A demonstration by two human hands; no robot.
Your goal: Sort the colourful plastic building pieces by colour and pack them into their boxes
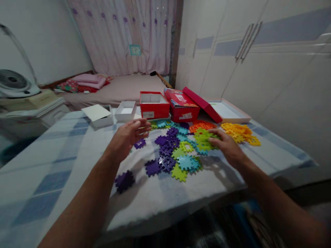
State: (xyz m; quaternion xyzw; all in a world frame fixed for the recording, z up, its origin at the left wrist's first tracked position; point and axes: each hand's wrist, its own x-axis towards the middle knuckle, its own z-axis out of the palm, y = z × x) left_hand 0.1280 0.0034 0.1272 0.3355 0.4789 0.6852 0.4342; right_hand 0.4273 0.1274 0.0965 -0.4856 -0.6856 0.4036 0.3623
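My right hand (225,142) grips a lime green toothed building tile (203,138) between thumb and fingers, raised over the right side of the pile. With its fingers apart and nothing in them, my left hand (129,136) hovers at the pile's left, near a small purple tile (140,143). Below on the cloth lie purple tiles (167,148), with turquoise tiles (187,162) and green tiles (179,173) beside them, partly overlapping. A lone purple tile (124,181) rests closer to me. Orange tiles (201,126) and a heap of yellow tiles (239,132) lie farther right.
Along the table's back stand a white box with its lid askew (99,116), a small white box (126,111), an open red box (154,105), another red box (184,112), a tilted red lid (203,104) and a shallow tray (234,111). A striped cloth (51,186) covers the table.
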